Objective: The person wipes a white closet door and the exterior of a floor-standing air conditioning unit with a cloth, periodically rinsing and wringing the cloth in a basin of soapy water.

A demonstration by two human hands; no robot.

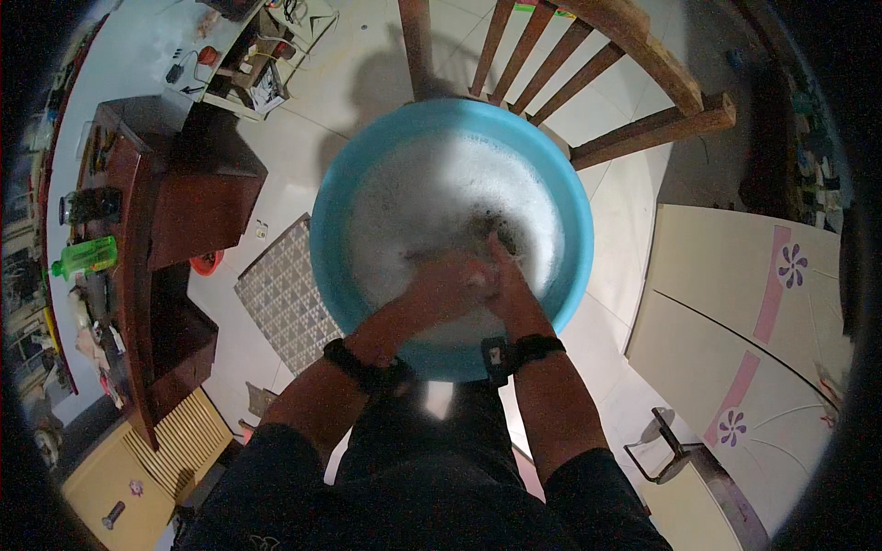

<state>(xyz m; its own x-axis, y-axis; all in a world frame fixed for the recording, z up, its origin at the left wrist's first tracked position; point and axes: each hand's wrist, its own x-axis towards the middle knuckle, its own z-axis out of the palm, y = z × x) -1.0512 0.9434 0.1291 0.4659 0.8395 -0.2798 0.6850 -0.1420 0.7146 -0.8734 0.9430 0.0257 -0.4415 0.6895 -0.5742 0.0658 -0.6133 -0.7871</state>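
Observation:
A large round blue basin [577, 275] stands in front of me, filled with white, foamy water [404, 202]. Over its near half, my left hand [448, 281] and my right hand [507, 277] meet, low at the foam. The left hand's fingers look curled in against the right; whatever lies between them is hidden. On the right hand a thumb points away from me, while its other fingers are blurred or out of sight. Just beyond the hands the foam parts around a dark patch [485, 223] that I cannot make out. Both wrists carry dark bands.
A wooden chair [634, 142] with a slatted back touches the basin's far right side. To the left are a patterned mat [292, 292] and a reddish-brown desk [197, 197] with a green bottle [87, 256] on it. A cream cabinet [707, 285] with flower decorations stands right.

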